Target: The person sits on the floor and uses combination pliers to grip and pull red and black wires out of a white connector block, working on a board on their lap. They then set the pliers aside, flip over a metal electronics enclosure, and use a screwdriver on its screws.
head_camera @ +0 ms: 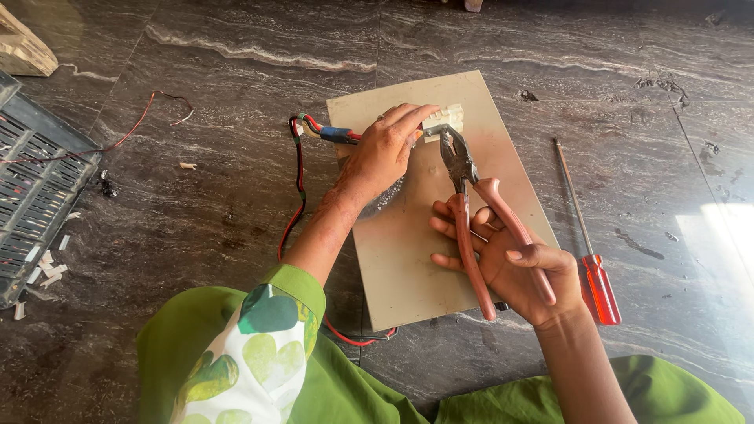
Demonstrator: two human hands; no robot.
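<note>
The person sits on a dark marbled floor with a flat metal box lying in front of them. The right hand holds a pair of pliers by the pink handles, fingers curled around both grips, which stand a little apart. The pliers' nose points up the box toward a white terminal block at the box's far edge; the nose sits just beside the block, and whether it bites on anything there is hard to tell, since the left hand covers part of the spot. The left hand rests over the box's upper left corner, fingers pressed together and bent down onto the near end of the block, apparently pinching a small piece there. Under that hand, a bundle of red and black wires with a blue sleeve comes in from the left, then runs down along the box's left side and loops under its near edge. A screwdriver with a red handle lies on the floor just right of the box, untouched. A black slatted casing lies at the far left, with white scraps near it.
</note>
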